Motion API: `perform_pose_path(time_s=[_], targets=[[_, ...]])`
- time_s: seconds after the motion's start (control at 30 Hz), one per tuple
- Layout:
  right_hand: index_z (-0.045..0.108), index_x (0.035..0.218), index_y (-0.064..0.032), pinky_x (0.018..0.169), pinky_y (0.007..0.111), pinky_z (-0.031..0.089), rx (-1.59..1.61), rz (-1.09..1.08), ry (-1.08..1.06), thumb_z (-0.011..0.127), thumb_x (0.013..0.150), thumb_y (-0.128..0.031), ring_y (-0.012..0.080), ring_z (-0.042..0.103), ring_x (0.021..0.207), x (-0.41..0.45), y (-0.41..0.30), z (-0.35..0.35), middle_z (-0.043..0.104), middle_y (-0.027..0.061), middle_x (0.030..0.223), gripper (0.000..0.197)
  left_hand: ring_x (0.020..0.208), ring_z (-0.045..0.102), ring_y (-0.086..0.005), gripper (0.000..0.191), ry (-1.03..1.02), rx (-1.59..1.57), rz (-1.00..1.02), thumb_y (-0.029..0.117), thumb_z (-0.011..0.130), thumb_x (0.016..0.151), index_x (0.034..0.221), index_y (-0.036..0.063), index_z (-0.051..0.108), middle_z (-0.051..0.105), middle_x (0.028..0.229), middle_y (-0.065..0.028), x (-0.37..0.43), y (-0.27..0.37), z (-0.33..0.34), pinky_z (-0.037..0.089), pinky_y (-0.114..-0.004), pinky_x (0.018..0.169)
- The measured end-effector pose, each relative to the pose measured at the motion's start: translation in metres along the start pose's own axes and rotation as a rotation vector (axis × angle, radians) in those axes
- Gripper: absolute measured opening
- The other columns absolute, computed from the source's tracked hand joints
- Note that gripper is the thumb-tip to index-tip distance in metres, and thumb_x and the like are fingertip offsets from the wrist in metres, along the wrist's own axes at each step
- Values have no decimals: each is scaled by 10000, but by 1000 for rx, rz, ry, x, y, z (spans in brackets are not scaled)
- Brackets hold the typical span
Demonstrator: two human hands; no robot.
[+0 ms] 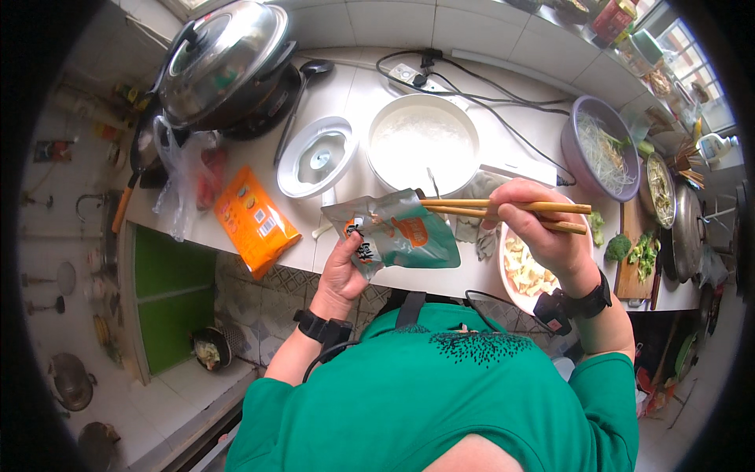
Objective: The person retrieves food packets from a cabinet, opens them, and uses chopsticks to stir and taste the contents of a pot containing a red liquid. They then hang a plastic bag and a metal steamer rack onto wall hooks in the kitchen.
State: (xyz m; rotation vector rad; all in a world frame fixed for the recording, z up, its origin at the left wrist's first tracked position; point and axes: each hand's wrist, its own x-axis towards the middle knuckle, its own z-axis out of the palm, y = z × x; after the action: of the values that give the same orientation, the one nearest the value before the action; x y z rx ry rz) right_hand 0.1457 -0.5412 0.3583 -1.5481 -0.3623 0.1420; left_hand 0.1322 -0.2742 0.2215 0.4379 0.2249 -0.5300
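Note:
My left hand [342, 274] pinches a green and silver foil pouch [433, 251] by its lower left end, thumb on the printed front. In my right hand [545, 239] is a pair of wooden chopsticks [463, 203], pointing left. Their tips meet the pouch's upper edge; whether they reach inside is hidden. Just beyond the pouch stands a round white pot [373, 156] with steaming, pale liquid, and a thin metal handle shows at its near rim. Under my right forearm sits a bowl [506, 274] of pale, torn food pieces.
A white-rimmed lid [289, 177] and an orange packet [256, 221] lie left. Behind them are a ladle [317, 68] and large lidded pan [224, 65]. Cables run from a power strip [413, 76]. Rightward are a purple basin [569, 144] of noodles, broccoli [618, 248] and a cutting board [631, 289].

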Motion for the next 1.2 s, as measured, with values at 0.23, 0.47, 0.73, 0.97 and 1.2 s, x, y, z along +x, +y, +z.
perform_pose_path(time_s=[0.23, 0.47, 0.73, 0.97, 1.2], targets=[[534, 956, 17, 685, 290, 468, -87, -102, 18, 485, 820, -7, 186, 576, 733, 4, 6, -9, 544, 102, 810, 147, 1068, 483, -261, 444, 33, -17, 65, 181, 563, 815, 1205, 50, 399, 499, 1158, -95, 8, 3, 1, 420, -477, 872], [540, 960, 8, 681, 287, 458, -221, -146, 36, 486, 817, -1, 184, 572, 722, 7, 5, -11, 550, 102, 811, 153, 1073, 480, -259, 442, 15, -61, 32, 165, 553, 822, 1214, 46, 387, 490, 1168, -100, 14, 5, 1, 412, -473, 885], [559, 899, 24, 636, 238, 434, -208, -151, 139, 534, 799, -3, 140, 558, 697, 14, 9, -5, 565, 80, 772, 106, 1052, 495, -251, 426, 73, -83, 15, 150, 549, 826, 1206, 38, 394, 498, 1159, -103, 16, 4, -9, 410, -410, 901], [552, 884, 24, 601, 238, 427, -448, -356, 137, 544, 788, 8, 140, 541, 658, 36, 21, -3, 556, 84, 753, 97, 1028, 513, -247, 393, 86, -92, -32, 137, 537, 833, 1189, 33, 406, 517, 1133, -106, 11, 2, -9, 418, -407, 893], [551, 931, 19, 615, 221, 463, -196, -98, 252, 537, 814, -45, 114, 561, 680, 55, 53, -15, 558, 59, 774, 134, 1019, 519, -246, 372, 70, -88, -48, 136, 526, 840, 1177, 26, 416, 525, 1119, -108, 12, -2, -14, 418, -406, 890]])
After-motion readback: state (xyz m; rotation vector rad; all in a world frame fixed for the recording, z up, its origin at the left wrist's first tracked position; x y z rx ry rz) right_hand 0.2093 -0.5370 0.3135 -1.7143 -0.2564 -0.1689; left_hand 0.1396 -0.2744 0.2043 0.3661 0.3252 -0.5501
